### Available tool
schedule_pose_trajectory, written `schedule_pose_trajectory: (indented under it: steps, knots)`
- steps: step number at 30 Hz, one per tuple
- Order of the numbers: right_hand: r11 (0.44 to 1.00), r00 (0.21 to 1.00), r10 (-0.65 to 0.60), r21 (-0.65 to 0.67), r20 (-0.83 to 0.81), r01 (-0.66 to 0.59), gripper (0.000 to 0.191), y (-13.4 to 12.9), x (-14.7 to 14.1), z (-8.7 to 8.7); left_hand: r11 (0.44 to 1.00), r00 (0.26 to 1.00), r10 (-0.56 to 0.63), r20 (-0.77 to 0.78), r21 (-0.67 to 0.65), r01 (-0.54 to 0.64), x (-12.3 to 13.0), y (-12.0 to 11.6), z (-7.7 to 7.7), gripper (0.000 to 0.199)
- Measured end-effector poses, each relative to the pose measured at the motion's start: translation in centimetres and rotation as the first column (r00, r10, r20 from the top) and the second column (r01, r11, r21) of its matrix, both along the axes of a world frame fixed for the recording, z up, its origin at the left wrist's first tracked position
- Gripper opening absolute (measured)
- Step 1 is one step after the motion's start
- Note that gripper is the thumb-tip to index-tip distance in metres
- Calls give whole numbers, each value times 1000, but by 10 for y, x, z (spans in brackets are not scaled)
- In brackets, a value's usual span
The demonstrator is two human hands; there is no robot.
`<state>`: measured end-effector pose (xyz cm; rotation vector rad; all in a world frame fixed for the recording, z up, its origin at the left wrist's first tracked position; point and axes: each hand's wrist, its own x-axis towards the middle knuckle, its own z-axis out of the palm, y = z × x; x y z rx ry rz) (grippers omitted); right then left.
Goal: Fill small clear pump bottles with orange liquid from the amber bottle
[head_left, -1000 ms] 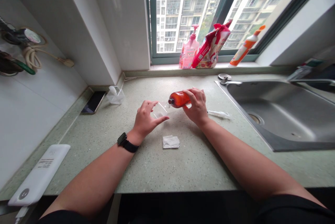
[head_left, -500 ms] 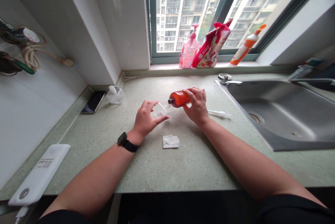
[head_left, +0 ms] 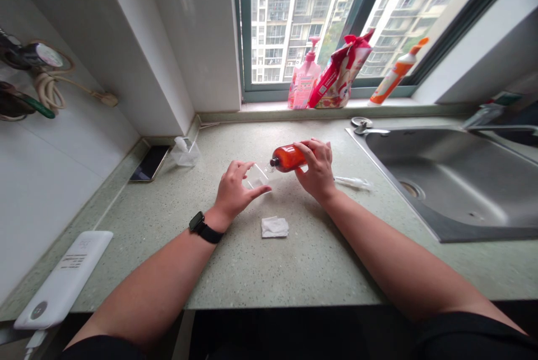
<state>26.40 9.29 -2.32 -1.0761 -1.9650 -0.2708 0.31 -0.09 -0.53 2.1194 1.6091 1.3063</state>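
Over the counter (head_left: 235, 287), left hand (head_left: 232, 189) pinches a clear container (head_left: 257, 177); right hand (head_left: 315, 166) grips the tipped red bottle (head_left: 288, 158). I judge misaligned mouths, seemingly close, could cause spillage.

a black smartwatch (head_left: 204, 227) with a dark rectangular face and black band, plus black sleeves (head_left: 466, 335).

Lit by pale daylight from the window (head_left: 294, 18). Brightest near the far edge of the bench (head_left: 235, 270); near-black below the near edge. Softly shadowed along the right forearm (head_left: 386, 248). Glossy with highlights on the red bottle (head_left: 288, 158) and the sink (head_left: 471, 175). Fairly clear at centre. Stretched and smeared toward the frame's sides, notably around the faucet (head_left: 483, 115). Too soft for reading print on the power bank (head_left: 69, 276).
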Motion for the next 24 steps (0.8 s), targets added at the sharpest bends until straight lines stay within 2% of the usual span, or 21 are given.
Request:
schedule_pose_trajectory:
  steps: [7,24]
  knots:
    - [999,1000,3,37,-5,-2,72,1,0,0,1000,1000,-9,0,0,9,0,1,0,77]
    - [1000,1000,-5,17,-4,5,81,0,-1,0,1000,1000,-18,3,7,18,-1,3,-3,76]
